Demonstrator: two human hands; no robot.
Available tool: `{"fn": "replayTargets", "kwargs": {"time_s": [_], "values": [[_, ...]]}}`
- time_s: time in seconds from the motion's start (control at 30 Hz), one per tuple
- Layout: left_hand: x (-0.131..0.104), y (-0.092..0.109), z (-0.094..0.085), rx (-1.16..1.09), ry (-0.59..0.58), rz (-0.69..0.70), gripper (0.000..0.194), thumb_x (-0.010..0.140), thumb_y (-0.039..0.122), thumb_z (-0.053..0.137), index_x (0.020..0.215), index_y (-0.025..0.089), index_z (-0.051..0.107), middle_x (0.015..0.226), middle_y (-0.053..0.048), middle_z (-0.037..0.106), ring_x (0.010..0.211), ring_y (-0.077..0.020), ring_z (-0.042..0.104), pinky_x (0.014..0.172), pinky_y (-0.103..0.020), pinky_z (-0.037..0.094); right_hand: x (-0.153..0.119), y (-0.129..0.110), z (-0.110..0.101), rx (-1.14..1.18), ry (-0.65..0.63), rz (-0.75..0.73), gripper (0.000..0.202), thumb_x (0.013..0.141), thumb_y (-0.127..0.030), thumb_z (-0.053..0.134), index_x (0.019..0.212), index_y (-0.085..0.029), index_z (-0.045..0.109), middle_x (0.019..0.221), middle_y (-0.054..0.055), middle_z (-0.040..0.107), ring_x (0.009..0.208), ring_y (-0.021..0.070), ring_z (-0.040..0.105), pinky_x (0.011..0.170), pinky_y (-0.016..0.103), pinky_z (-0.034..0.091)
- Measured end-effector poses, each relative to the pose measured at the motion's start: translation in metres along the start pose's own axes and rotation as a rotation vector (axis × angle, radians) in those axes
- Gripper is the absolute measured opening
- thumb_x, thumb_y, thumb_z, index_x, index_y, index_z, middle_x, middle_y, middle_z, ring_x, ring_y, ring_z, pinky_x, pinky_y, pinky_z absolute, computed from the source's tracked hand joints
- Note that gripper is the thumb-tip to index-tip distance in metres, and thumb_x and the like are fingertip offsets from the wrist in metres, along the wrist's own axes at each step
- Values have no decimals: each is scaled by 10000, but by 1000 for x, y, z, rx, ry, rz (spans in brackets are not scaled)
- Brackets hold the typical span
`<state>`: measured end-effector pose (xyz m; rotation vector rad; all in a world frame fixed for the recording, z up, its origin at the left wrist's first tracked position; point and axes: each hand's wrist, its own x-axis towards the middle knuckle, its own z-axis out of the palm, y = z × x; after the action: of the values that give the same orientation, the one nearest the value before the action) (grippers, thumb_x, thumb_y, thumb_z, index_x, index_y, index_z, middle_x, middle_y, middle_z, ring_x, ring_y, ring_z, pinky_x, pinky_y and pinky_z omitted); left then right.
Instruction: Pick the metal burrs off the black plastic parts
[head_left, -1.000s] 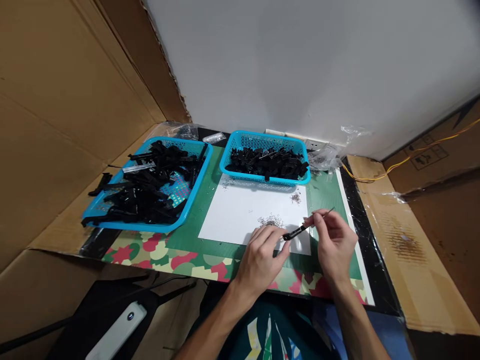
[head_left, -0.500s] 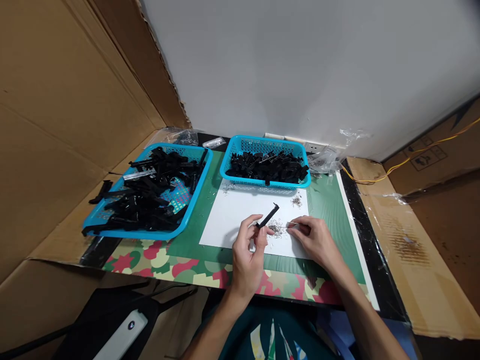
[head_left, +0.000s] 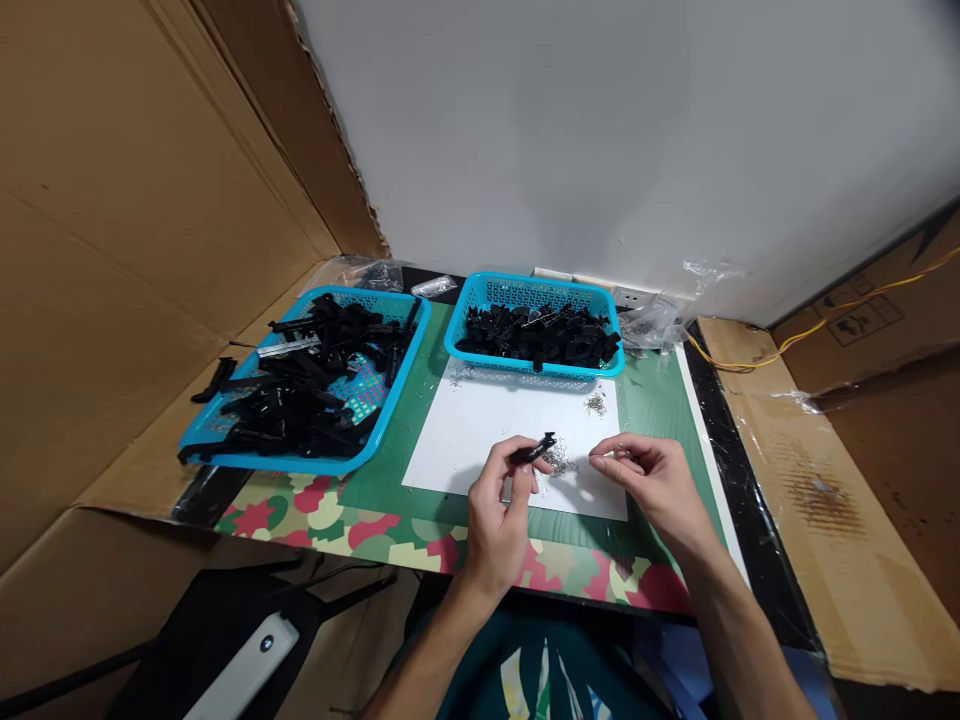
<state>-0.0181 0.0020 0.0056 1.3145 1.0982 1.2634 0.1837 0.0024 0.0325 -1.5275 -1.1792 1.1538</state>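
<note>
Head view: two hands, left (head_left: 501,505) pinching one black part (head_left: 534,450), right (head_left: 651,478) seemingly pinching something tiny

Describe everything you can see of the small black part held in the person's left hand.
The small black part is a slim, dark bar, seemingly plastic, with a slightly bulkier far end. The left hand pinches its near end between the fingers, holding it nearly level above the white sheet, its far end pointing right over a scatter of tiny metal pieces.
</note>
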Motion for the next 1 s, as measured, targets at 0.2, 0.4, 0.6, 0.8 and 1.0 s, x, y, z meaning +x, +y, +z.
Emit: {"fn": "replayTargets", "kwargs": {"time_s": [0.2,0.4,0.6,0.8,1.0], "values": [[-1,9,-3,29,-151,-23,195,1016,321,624,1169,204,599,1053,-57,701,846,-165,607,776,-280,472,-7,-3,10,146,-58,65,348,786,-512,836,806,-169,774,582,-43,396,566,105,269,540,271,192],[3,21,3,60,-251,-8,215,1058,362,564,994,192,678,955,-32,592,827,-152,542,736,-268,413,-14,-4,13,185,-98,17,270,792,-437,856,765,-177,789,579,-37,448,581,106,293,557,266,243],[0,15,12,-182,-363,-116,317,1049,434,586,893,166,649,822,8,462,702,-115,446,651,-259,344,-21,-1,18,259,-99,-97,168,825,-358,846,776,-200,819,625,-12,580,572,107,361,550,266,305],[1,6,11,-364,-417,-264,331,992,493,671,958,167,623,788,31,424,646,-89,381,586,-237,277,-25,-8,13,157,-112,-264,120,902,-244,761,839,-214,859,672,18,658,586,128,471,546,274,341],[3,10,16,-434,-428,-300,312,915,406,796,962,172,596,820,17,512,753,-106,477,682,-213,366,-29,-5,3,-169,-45,-600,249,974,-154,661,1091,-260,854,638,-16,535,615,143,477,616,300,349]]}}
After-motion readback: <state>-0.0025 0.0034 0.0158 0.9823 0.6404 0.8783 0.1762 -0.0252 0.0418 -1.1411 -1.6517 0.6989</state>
